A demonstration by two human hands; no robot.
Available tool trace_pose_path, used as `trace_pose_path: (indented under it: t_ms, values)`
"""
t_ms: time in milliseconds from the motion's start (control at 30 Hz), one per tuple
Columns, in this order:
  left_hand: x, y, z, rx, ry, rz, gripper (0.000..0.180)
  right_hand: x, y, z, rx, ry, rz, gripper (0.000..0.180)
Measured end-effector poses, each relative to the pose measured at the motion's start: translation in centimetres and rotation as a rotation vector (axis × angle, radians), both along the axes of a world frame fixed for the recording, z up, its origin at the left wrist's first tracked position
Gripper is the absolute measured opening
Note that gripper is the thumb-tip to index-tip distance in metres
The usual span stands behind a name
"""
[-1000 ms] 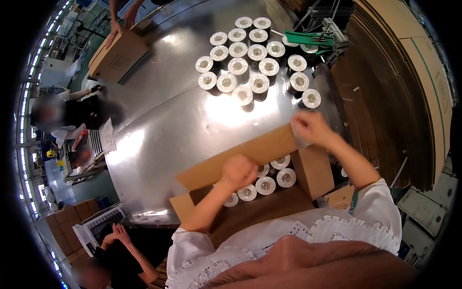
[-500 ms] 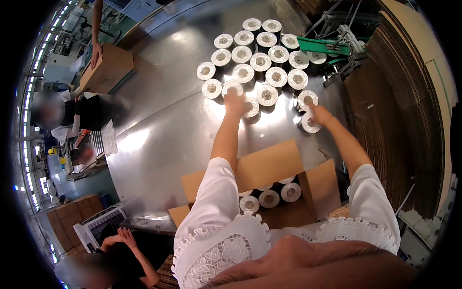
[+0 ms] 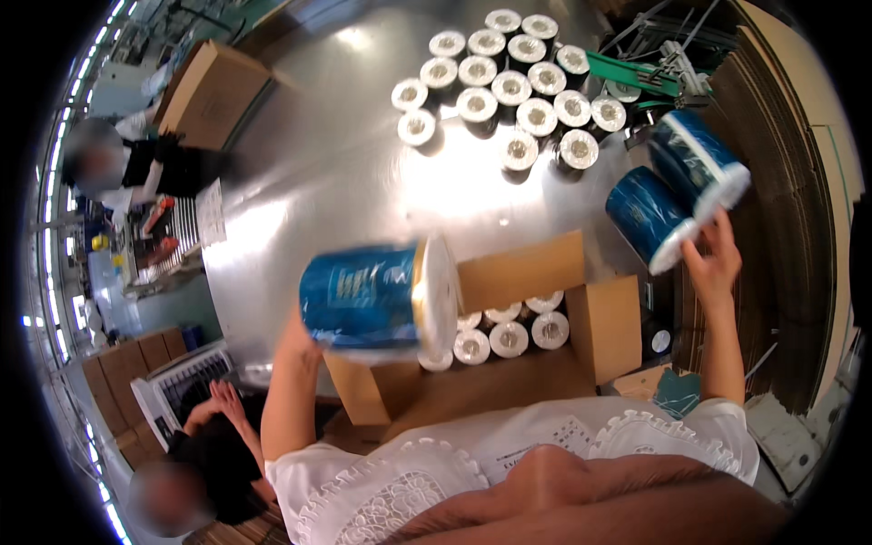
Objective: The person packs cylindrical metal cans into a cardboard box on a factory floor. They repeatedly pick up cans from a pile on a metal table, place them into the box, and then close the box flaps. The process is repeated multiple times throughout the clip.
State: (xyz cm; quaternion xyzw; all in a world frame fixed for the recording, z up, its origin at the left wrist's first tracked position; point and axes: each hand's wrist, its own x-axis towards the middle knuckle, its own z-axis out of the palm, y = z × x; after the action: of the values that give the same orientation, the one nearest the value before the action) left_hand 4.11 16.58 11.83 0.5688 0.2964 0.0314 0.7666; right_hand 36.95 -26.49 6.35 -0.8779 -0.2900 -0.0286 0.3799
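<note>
My left hand (image 3: pixel 303 338) holds up a blurred roll in shiny blue film (image 3: pixel 359 295), its white end turned right. The fingers are hidden behind the roll. On the right, my right hand (image 3: pixel 715 263) grips two more film-wrapped rolls by their white ends, the nearer blue roll (image 3: pixel 647 218) and the farther blue roll (image 3: pixel 695 159), both tilted above the table. Between my hands stands an open cardboard box (image 3: pixel 610 329), holding several upright rolls (image 3: pixel 508 340) along its far side. A cluster of standing rolls (image 3: pixel 477 104) with white tops covers the far table.
The metal table (image 3: pixel 300 182) extends ahead of me. A green-armed machine (image 3: pixel 636 74) borders its far right, with stacked flat cardboard (image 3: pixel 772 209) alongside. Another carton (image 3: pixel 213 95) stands at the far left near a co-worker (image 3: pixel 168 173). A second person (image 3: pixel 213 454) sits lower left.
Both hands have lifted rolls off the table and drawn back toward me. The left hand went left with its roll; the right swung right with two. The cluster has shrunk.
</note>
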Motion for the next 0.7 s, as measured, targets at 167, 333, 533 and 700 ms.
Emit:
trace_pose_path:
  t_ms: [167,333,533,700]
  values:
    - [-8.8,-9.4,-2.2,0.256,0.364,-0.324,0.024,-11.7,3.0,6.2,-0.284,-0.039,0.909,0.048]
    - [-12.6,-11.2,-9.7,1.462,0.282,-0.863,0.015,-22.0,10.5,-1.0,-0.563,0.555,1.145,0.066]
    - [-15.0,-9.4,-15.4,1.419,0.410,-1.079,0.022,-32.0,18.6,-12.3,-0.628,0.501,1.095,0.062]
    - [-3.2,-6.8,-6.6,1.204,-0.066,-0.669,0.022,-25.5,18.7,-6.1,-0.321,0.765,1.175,0.044]
